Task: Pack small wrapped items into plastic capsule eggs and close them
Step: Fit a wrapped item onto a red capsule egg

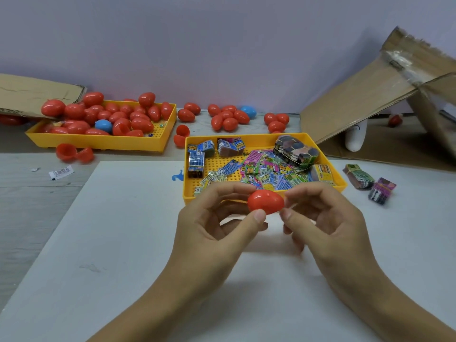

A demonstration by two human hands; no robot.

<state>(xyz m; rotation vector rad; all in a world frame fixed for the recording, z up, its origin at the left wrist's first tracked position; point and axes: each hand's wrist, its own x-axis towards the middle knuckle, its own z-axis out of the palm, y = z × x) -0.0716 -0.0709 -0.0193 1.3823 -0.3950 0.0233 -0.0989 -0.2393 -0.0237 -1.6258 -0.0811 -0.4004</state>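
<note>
Between the left hand (217,218) and right hand (320,215), both pinching it, a red egg (266,201) looks closed; next, probably setting it aside

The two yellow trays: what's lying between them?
In the head view, an opened red capsule lies between the egg-filled tray and the wrapper tray, its two halves apart on the table.

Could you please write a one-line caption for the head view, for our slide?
Both hands, left hand and right hand, pinch a closed red capsule egg above the yellow tray of wrapped items.
</note>
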